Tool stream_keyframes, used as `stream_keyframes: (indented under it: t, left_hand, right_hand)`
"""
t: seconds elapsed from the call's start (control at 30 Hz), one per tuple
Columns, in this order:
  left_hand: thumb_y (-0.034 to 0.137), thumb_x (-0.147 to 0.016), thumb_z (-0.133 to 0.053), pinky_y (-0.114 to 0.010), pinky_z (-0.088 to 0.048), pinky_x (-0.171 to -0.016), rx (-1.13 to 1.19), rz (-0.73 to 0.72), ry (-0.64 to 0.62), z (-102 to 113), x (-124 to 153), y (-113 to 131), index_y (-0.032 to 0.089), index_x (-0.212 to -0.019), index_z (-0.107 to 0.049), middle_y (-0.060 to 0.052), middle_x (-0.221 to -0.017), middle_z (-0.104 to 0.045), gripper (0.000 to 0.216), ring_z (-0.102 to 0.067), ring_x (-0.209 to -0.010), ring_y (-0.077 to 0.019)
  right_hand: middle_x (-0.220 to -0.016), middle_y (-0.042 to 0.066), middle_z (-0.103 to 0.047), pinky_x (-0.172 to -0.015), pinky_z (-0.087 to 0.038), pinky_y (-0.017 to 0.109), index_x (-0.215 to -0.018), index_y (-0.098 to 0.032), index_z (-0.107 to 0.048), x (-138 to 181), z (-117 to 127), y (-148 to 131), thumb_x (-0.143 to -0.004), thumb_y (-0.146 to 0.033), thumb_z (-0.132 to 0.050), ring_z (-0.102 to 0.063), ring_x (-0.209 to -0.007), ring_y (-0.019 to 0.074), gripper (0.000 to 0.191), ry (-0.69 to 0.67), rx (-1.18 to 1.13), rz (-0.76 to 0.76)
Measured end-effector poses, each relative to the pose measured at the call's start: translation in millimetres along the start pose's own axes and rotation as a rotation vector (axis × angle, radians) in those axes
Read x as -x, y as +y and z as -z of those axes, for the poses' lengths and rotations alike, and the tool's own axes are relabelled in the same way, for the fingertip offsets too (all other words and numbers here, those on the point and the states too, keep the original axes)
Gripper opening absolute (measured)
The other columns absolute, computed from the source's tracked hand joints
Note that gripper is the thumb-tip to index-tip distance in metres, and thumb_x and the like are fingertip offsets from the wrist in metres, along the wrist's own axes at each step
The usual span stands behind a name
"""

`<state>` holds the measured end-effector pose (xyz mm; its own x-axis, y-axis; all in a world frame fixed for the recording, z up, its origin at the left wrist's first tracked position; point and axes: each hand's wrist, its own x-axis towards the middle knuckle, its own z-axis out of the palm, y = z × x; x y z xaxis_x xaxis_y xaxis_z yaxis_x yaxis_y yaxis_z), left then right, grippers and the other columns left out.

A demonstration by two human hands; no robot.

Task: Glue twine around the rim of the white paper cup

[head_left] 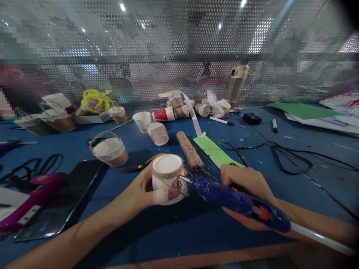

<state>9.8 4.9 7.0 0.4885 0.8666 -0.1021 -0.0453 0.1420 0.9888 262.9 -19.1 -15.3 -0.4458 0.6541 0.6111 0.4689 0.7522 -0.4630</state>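
Note:
A white paper cup (168, 186), upside down with its base facing up, is held in my left hand (146, 183). Brown twine (168, 173) wraps the cup near its base, and a loose strand crosses its printed side. My right hand (246, 186) grips a blue glue gun (224, 198), with a clear glue stick (319, 237) sticking out of its back. The gun's metal nozzle (185, 179) points at the cup's side, at or very near the twine. Behind the cup lies a roll of twine (190, 151), and scissors (143, 164) lie partly hidden by my left hand.
A twine-handled cup basket (110, 151), a phone (63, 201) and a magenta tool (36, 198) are on the left. Green paper (217, 151) and a black cable (291, 164) lie to the right. Several cups and a bottle (237, 86) line the back by a perforated metal screen (174, 41).

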Motion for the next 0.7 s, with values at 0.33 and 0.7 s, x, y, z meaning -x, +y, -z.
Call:
stream_keyframes:
  t: [0.33, 0.7]
  left_hand:
    - [0.022, -0.062, -0.081, -0.034, -0.053, -0.08, 0.082, 0.035, 0.011, 2, 4, 4, 0.022, -0.11, -0.058, -0.006, -0.099, -0.072, 0.054, -0.067, -0.089, -0.0258]
    - [0.031, -0.066, -0.079, -0.034, -0.05, -0.079, -0.019, -0.01, -0.021, 3, -1, -4, 0.023, -0.11, -0.055, -0.007, -0.108, -0.067, 0.051, -0.065, -0.089, -0.0248]
  right_hand:
    - [-0.061, -0.007, -0.035, -0.051, -0.024, 0.023, -0.068, -0.022, -0.032, -1, 8, -8, -0.066, -0.018, -0.061, -0.029, -0.052, 0.0085, 0.029, -0.063, 0.031, -0.165]
    - [-0.063, -0.007, -0.034, -0.051, -0.023, 0.025, -0.07, -0.022, -0.032, -2, 4, -13, -0.069, -0.017, -0.055, -0.031, -0.052, 0.0092, 0.024, -0.039, 0.014, -0.091]
